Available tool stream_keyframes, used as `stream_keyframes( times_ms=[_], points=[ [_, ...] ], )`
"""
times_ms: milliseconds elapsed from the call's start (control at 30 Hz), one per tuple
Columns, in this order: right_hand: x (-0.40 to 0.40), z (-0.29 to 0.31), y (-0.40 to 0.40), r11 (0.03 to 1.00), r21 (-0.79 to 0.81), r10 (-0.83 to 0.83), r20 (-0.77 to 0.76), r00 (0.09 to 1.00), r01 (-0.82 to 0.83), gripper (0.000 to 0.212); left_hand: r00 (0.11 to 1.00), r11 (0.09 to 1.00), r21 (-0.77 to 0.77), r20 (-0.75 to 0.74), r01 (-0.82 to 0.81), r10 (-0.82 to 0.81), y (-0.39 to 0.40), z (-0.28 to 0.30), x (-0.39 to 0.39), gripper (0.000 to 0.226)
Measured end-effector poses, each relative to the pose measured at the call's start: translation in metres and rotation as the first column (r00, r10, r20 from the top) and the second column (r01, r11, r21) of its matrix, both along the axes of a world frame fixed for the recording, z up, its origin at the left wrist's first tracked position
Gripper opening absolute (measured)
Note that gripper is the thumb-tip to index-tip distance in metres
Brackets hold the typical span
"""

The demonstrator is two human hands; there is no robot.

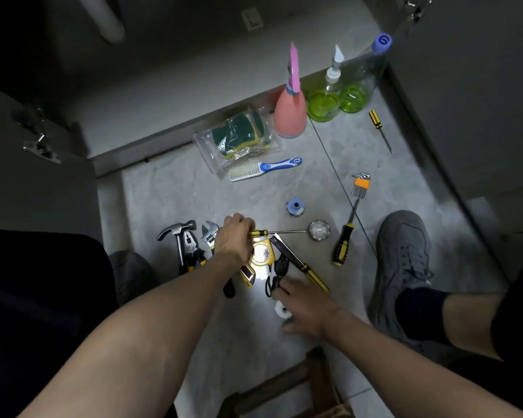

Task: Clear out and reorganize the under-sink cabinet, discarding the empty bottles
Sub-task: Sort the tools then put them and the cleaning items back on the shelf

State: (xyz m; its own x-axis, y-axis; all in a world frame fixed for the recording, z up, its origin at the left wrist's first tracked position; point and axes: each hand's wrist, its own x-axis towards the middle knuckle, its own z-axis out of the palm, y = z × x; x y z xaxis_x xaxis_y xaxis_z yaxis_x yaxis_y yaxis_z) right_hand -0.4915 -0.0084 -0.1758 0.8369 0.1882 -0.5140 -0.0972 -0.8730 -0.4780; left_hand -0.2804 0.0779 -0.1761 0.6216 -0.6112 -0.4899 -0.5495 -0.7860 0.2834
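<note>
You are sorting tools on the floor: your left hand (234, 236) pinches a yellow screwdriver (280, 232), your right hand (307, 309) hovers spread. The bottles (343, 92) stand by the cabinet; next, check them for empties.

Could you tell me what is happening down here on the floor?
A person crouches at the open cabinet with its contents spread on the floor. The left hand grips a yellow-handled screwdriver beside a hammer, pliers and wrench. The right hand reaches toward a black cord by a tape measure. A pink sprayer, two green bottles, sponges and a brush sit near the cabinet edge.
</note>
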Motion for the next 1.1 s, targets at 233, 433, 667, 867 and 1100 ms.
stream_keyframes(
  times_ms=[233, 433, 667, 867, 1100],
  points=[
    [-0.007, -0.004, -0.022, 0.999, -0.001, 0.043, 0.173, 0.984, -0.043, 0.039, 1.0, 0.999, 0.042, 0.003, 0.02, -0.021, -0.003, 0.002, -0.001, 0.024],
    [0.019, 0.008, -0.088, 0.72, 0.031, -0.682, 0.217, 0.698, 0.693, 0.036, 1.0, 0.996, 0.081, -0.007, 0.031, -0.031, -0.008, 0.004, -0.007, 0.023],
    [0.056, 0.0, -0.153, 0.602, -0.045, -0.78, 0.179, 0.599, 0.797, 0.036, 0.999, 0.99, 0.134, -0.033, 0.04, -0.036, -0.014, 0.006, -0.019, 0.023],
    [0.053, -0.008, -0.147, 0.582, -0.004, -0.791, 0.228, 0.567, 0.813, 0.036, 0.998, 0.99, 0.142, -0.06, 0.012, -0.004, -0.022, 0.012, -0.024, 0.033],
    [0.033, 0.006, -0.116, 0.855, -0.099, -0.469, 0.269, 0.841, 0.509, 0.038, 0.998, 0.975, -0.212, -0.039, -0.06, 0.053, -0.075, 0.015, -0.022, 0.038]
  ],
)
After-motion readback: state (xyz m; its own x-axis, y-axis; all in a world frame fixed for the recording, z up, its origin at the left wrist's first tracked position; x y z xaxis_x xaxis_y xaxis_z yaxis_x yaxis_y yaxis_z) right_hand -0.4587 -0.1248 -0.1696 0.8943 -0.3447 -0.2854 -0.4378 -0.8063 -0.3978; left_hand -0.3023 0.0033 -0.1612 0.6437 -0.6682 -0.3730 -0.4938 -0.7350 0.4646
